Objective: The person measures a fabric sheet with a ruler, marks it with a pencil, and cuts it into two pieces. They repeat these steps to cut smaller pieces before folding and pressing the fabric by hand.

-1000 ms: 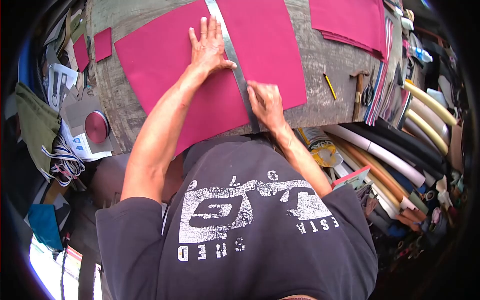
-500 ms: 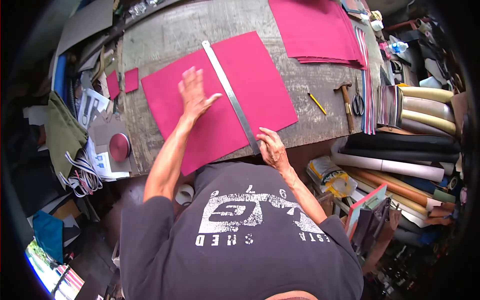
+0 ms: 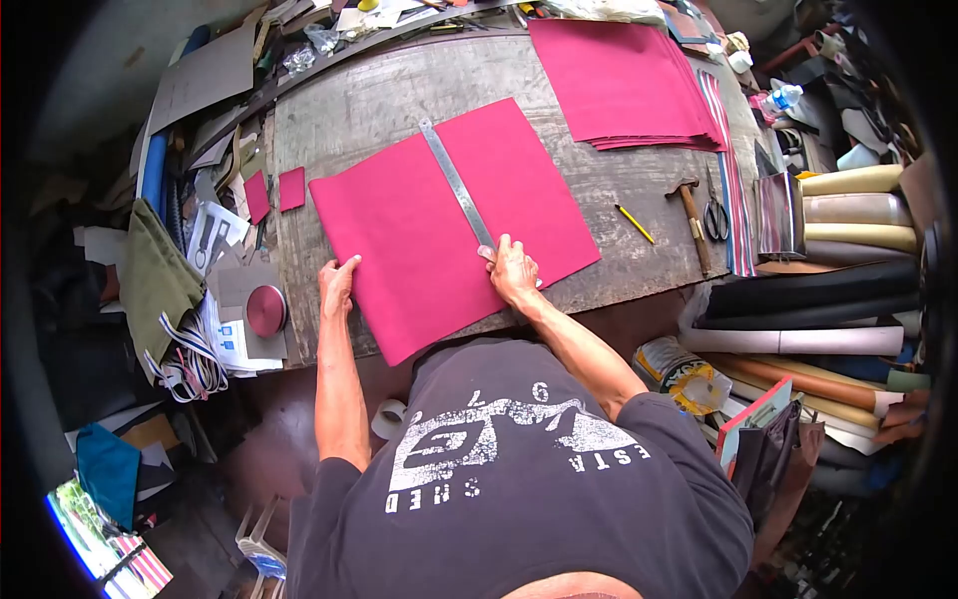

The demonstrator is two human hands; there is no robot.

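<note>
A bare lane of tabletop (image 3: pixel 399 100) is offered between the magenta sheet (image 3: pixel 399 245) and the stacked sheets (image 3: pixel 629 80) at far right. At right, passage is interrupted by the yellow pencil (image 3: pixel 635 225), hammer (image 3: pixel 693 225) and scissors (image 3: pixel 716 217); at left, by two small magenta pieces (image 3: pixel 291 189).

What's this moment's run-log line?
left hand: at left edge of red sheet | right hand: on metal ruler | ruler: across sheet | yellow pencil: on table

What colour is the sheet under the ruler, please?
The sheet is plain deep pink; it shows best in the head view.
</note>
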